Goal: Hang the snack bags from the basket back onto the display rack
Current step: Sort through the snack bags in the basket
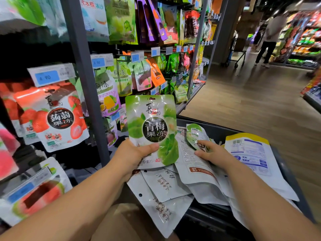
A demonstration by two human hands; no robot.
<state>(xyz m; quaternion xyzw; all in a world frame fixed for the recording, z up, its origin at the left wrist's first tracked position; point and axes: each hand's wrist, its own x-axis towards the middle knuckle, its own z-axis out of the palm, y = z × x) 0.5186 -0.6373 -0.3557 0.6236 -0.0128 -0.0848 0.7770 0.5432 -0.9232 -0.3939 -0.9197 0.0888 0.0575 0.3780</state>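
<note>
Holds green snack bag (152, 126) tight in left grip (133, 153), up over the basket (293, 181). Pinches small green bag (195, 136) with right grip (214, 153), in the basket among white bags (165, 185). Display rack (86, 87) left of the basket.

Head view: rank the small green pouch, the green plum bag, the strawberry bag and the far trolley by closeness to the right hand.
1. small green pouch, at the fingertips of the right hand.
2. green plum bag, just left, in the left hand.
3. strawberry bag, hanging far left.
4. trolley, down the aisle.
</note>
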